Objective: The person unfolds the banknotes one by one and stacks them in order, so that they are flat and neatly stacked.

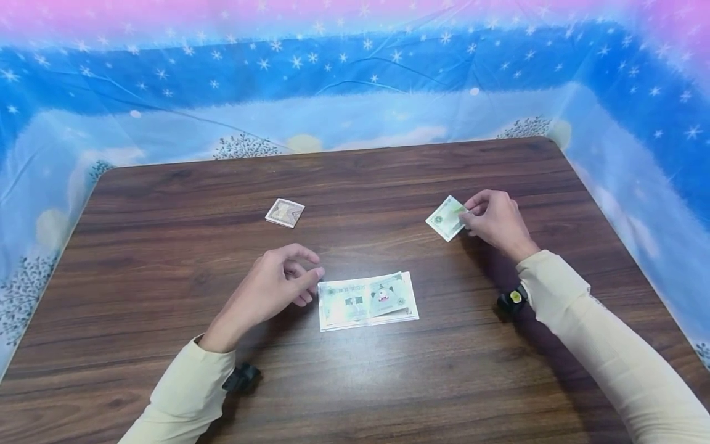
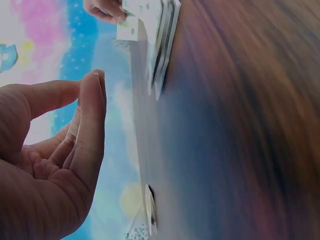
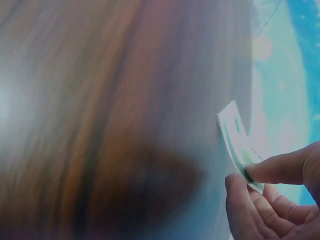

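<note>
My right hand (image 1: 495, 223) pinches a small folded green banknote (image 1: 445, 217) between thumb and fingers, over the right part of the table. The right wrist view shows the folded banknote (image 3: 233, 131) raised off the wood, its lower end between the thumb and fingers. Loosely bent, my left hand (image 1: 275, 282) holds nothing and hovers at the left end of a pile of green banknotes (image 1: 366, 301). A cartoon figure is printed on the pile's top note. From the left wrist, the banknotes (image 2: 159, 47) look like several loose layers. Farther back lies a folded brownish banknote (image 1: 285, 213).
The dark wood-grain table (image 1: 166, 259) has rounded far corners. A blue and pink cloth (image 1: 333, 68) with white snowflakes hangs behind it and along both sides. A dark wrist camera (image 1: 241, 377) sits on the left sleeve, another (image 1: 511, 301) on the right.
</note>
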`<move>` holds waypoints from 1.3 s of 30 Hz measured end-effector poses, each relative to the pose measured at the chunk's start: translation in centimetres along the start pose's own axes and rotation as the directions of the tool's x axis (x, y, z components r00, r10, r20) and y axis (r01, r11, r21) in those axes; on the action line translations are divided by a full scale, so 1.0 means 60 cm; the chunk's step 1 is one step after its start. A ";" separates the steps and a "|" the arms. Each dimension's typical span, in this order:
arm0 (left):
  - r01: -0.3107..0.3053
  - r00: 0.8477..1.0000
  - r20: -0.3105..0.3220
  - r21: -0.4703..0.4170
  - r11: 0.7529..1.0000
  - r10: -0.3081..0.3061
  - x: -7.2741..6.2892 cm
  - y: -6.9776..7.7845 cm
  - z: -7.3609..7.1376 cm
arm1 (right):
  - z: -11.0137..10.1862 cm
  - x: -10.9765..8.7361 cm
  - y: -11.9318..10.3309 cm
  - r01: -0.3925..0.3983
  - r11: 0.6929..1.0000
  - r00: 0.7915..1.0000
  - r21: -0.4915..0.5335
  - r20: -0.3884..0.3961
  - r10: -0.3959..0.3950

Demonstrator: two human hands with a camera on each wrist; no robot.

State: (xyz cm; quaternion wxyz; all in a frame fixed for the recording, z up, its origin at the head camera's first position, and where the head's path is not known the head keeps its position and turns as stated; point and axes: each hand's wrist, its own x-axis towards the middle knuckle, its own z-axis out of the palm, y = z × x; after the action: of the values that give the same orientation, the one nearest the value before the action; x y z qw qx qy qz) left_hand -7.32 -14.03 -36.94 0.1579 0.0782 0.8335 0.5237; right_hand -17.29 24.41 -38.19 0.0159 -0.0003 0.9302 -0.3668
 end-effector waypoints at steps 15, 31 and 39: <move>-0.012 0.996 -0.084 -0.337 0.941 -0.017 0.028 0.027 0.043 | 0.057 -0.043 -0.109 -0.196 0.764 0.964 0.614 0.266 0.033; 0.146 0.961 -0.097 -0.620 0.771 -0.260 0.057 0.033 0.069 | 0.110 -0.091 -0.151 -0.352 0.668 0.876 0.655 0.482 -0.011; 0.162 0.965 -0.076 -0.579 0.799 -0.251 0.052 0.030 0.061 | 0.112 -0.088 -0.143 -0.337 0.688 0.877 0.643 0.481 -0.019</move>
State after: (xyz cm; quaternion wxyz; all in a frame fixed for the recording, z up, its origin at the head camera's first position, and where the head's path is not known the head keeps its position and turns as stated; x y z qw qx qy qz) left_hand -9.05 -9.21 -37.37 0.1677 -0.1030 0.6526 0.7317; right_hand -11.93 13.60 -37.08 0.2626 0.0041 0.6820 -0.6826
